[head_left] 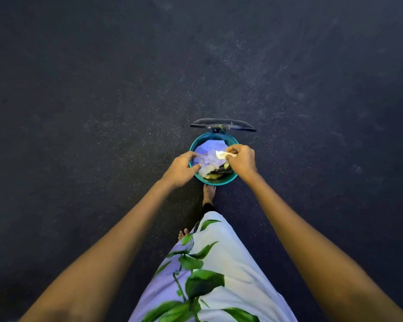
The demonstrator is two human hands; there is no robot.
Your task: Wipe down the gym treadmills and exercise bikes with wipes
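Above a round teal plastic bin with raised black lid, the right hand pinches a crumpled white wipe; the left hand curls its fingers, touching discarded white wipes.

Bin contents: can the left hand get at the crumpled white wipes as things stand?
Probably yes. The lid stands raised at the far side, so the teal bin is open on top, and the left hand already hovers at its rim by the white wipes. Nothing blocks it.

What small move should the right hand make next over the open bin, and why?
Probably let go: the right hand pinches a crumpled wipe directly above the teal pedal bin, whose lid stands open, so it would drop onto the discarded wipes.
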